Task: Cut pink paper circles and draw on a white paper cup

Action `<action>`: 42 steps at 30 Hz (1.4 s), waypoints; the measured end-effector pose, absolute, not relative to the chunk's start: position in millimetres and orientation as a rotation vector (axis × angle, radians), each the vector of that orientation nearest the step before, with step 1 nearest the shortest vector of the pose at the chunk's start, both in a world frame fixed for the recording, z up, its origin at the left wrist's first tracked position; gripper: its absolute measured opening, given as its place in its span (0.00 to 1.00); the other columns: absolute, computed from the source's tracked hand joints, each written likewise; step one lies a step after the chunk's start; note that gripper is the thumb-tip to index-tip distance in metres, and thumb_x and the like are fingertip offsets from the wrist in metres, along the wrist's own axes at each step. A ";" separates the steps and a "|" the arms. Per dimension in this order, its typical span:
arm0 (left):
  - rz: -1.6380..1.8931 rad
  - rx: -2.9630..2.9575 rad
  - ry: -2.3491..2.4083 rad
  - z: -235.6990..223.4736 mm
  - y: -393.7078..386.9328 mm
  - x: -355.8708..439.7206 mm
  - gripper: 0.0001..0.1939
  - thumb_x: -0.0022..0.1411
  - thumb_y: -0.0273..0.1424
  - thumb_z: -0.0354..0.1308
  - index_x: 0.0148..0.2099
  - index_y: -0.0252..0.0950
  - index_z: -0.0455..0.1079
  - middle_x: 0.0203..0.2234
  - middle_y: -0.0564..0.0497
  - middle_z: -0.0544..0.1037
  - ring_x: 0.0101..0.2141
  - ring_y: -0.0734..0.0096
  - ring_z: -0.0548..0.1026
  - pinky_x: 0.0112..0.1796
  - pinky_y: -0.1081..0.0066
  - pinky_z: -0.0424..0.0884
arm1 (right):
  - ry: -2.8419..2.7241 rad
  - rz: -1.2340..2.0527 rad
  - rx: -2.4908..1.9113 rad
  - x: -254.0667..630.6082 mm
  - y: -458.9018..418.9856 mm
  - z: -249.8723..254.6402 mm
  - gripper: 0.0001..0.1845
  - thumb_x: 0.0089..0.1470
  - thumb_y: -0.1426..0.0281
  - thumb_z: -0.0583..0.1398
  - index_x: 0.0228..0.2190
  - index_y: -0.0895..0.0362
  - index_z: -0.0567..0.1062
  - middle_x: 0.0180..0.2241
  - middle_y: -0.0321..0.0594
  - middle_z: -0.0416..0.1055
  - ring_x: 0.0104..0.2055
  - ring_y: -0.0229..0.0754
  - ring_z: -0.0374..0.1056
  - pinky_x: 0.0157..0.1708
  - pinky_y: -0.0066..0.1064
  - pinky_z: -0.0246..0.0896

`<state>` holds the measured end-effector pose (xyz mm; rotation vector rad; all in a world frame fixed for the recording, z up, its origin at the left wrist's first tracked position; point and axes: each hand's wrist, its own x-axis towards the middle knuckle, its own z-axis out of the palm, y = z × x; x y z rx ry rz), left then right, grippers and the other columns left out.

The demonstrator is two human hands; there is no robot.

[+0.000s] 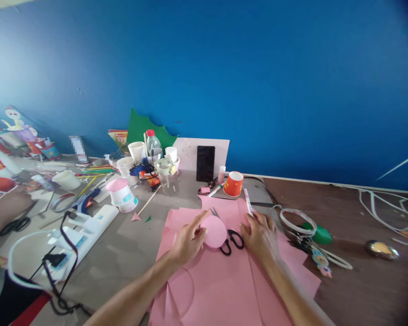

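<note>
My left hand (187,240) pinches the left edge of a pink paper circle (215,232) between thumb and fingers. Scissors with black handles (236,240) lie partly under the circle, their tips poking out above it. Spread over the pink paper sheets (221,285), my right hand (262,233) has its fingers apart, right of the scissor handles. A white marker (248,201) lies just beyond its fingertips; whether they touch it I cannot tell. A curved line is drawn on the paper at lower left.
An orange paper cup (233,184) stands upside down behind the paper, near a black phone (206,163). Left are a pink-topped cup (122,195), a glass pitcher (167,176) and a power strip (85,240). Another person's hand (10,203) is at far left. Cables (299,222) lie right.
</note>
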<state>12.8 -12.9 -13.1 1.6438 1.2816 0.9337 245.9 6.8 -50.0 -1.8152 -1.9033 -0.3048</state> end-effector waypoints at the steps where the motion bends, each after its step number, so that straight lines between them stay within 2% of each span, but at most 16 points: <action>1: 0.920 1.709 1.291 -11.1 -13.5 13.3 0.22 0.60 0.28 0.51 0.57 0.38 0.67 0.24 0.53 0.74 0.20 0.76 0.67 0.26 0.76 0.65 | -1.897 -0.291 -1.817 246.3 7.4 -52.2 0.15 0.53 0.67 0.56 0.40 0.59 0.76 0.45 0.51 0.70 0.49 0.56 0.60 0.47 0.48 0.56; 5: 0.923 1.920 1.288 -3.5 -16.0 15.5 0.18 0.57 0.24 0.51 0.47 0.39 0.75 0.33 0.47 0.79 0.29 0.70 0.72 0.32 0.74 0.67 | -1.755 -0.208 -1.720 245.4 9.4 -52.1 0.14 0.52 0.68 0.55 0.40 0.59 0.74 0.42 0.50 0.69 0.45 0.53 0.63 0.45 0.46 0.59; 9: 0.916 2.027 1.291 -4.8 -16.8 14.9 0.16 0.59 0.27 0.51 0.48 0.39 0.74 0.25 0.48 0.76 0.28 0.67 0.72 0.35 0.70 0.68 | -1.467 -0.062 -1.557 244.2 9.3 -37.9 0.12 0.53 0.70 0.52 0.38 0.58 0.71 0.35 0.47 0.68 0.37 0.48 0.64 0.40 0.41 0.62; 13: 0.954 2.115 1.413 -8.0 -13.9 9.8 0.18 0.60 0.31 0.54 0.52 0.39 0.71 0.20 0.52 0.72 0.27 0.66 0.70 0.41 0.65 0.66 | -1.137 0.196 -1.500 244.2 6.2 -25.9 0.12 0.53 0.63 0.56 0.36 0.58 0.69 0.30 0.42 0.68 0.30 0.44 0.64 0.31 0.34 0.61; 15: 1.022 2.139 1.514 -7.6 -11.7 5.6 0.16 0.61 0.32 0.54 0.51 0.39 0.71 0.26 0.49 0.74 0.32 0.64 0.71 0.43 0.63 0.65 | -1.031 0.423 -1.428 243.6 4.3 -23.6 0.15 0.52 0.59 0.58 0.36 0.58 0.69 0.26 0.37 0.66 0.25 0.39 0.61 0.24 0.29 0.58; 17: 1.105 2.122 1.570 -5.9 -10.1 1.9 0.15 0.62 0.33 0.52 0.51 0.39 0.70 0.36 0.45 0.74 0.39 0.62 0.71 0.45 0.62 0.65 | -1.024 0.599 -1.337 241.2 1.4 -21.9 0.15 0.52 0.58 0.59 0.34 0.57 0.70 0.21 0.32 0.62 0.21 0.36 0.57 0.21 0.26 0.53; 19: 1.149 2.100 1.526 -4.0 -9.5 0.0 0.17 0.63 0.33 0.51 0.54 0.40 0.67 0.45 0.44 0.71 0.46 0.61 0.68 0.48 0.61 0.64 | -1.119 0.684 -1.273 236.7 -3.2 -19.4 0.14 0.51 0.58 0.59 0.31 0.57 0.70 0.21 0.31 0.62 0.20 0.34 0.56 0.20 0.26 0.53; 22: 1.097 2.193 1.361 -3.1 -10.0 2.1 0.21 0.61 0.35 0.53 0.56 0.38 0.64 0.49 0.42 0.71 0.50 0.57 0.66 0.52 0.56 0.61 | -1.306 0.766 -1.255 227.1 -13.0 -14.0 0.12 0.51 0.60 0.60 0.30 0.56 0.71 0.23 0.33 0.65 0.21 0.35 0.58 0.21 0.26 0.55; 24: 1.030 2.289 1.303 -3.7 -10.6 5.2 0.18 0.58 0.34 0.56 0.51 0.38 0.69 0.44 0.43 0.75 0.46 0.56 0.68 0.54 0.53 0.57 | -1.318 0.820 -1.256 221.2 -18.7 -11.0 0.12 0.51 0.60 0.61 0.33 0.56 0.71 0.24 0.33 0.66 0.22 0.35 0.59 0.22 0.27 0.57; 26: 0.951 2.347 1.288 -4.5 -10.9 7.4 0.10 0.60 0.32 0.55 0.43 0.40 0.73 0.35 0.46 0.78 0.40 0.61 0.71 0.56 0.52 0.52 | -1.232 0.896 -1.217 216.9 -21.8 -8.9 0.15 0.50 0.59 0.62 0.36 0.56 0.70 0.24 0.32 0.64 0.22 0.35 0.59 0.22 0.26 0.57; 29: 0.903 2.367 1.274 -5.0 -11.0 8.5 0.12 0.64 0.30 0.49 0.38 0.41 0.74 0.27 0.49 0.77 0.33 0.66 0.71 0.56 0.54 0.52 | -1.097 1.152 -1.097 213.4 -22.4 -5.3 0.21 0.49 0.55 0.62 0.40 0.55 0.68 0.21 0.29 0.61 0.20 0.33 0.56 0.19 0.24 0.52; 34: 0.969 2.359 1.167 -6.5 -12.4 11.4 0.10 0.63 0.29 0.51 0.37 0.38 0.73 0.26 0.48 0.76 0.30 0.66 0.70 0.48 0.60 0.60 | -1.167 1.466 -1.007 205.7 -24.6 2.2 0.23 0.48 0.51 0.62 0.33 0.58 0.72 0.16 0.30 0.63 0.17 0.32 0.53 0.18 0.25 0.48; 38: 0.875 2.398 1.134 -8.7 -13.6 12.7 0.12 0.64 0.29 0.49 0.35 0.38 0.74 0.25 0.48 0.76 0.27 0.68 0.69 0.47 0.60 0.60 | -1.225 1.497 -0.981 202.6 -28.7 2.8 0.22 0.52 0.50 0.58 0.30 0.58 0.72 0.16 0.31 0.63 0.16 0.32 0.51 0.17 0.26 0.44; 42: 0.872 2.201 1.173 -8.0 -10.9 7.2 0.15 0.65 0.29 0.46 0.33 0.38 0.73 0.23 0.49 0.76 0.26 0.69 0.68 0.42 0.64 0.62 | -1.179 1.438 -0.933 217.0 -23.1 6.6 0.18 0.53 0.54 0.59 0.31 0.57 0.72 0.18 0.32 0.65 0.18 0.32 0.54 0.18 0.26 0.49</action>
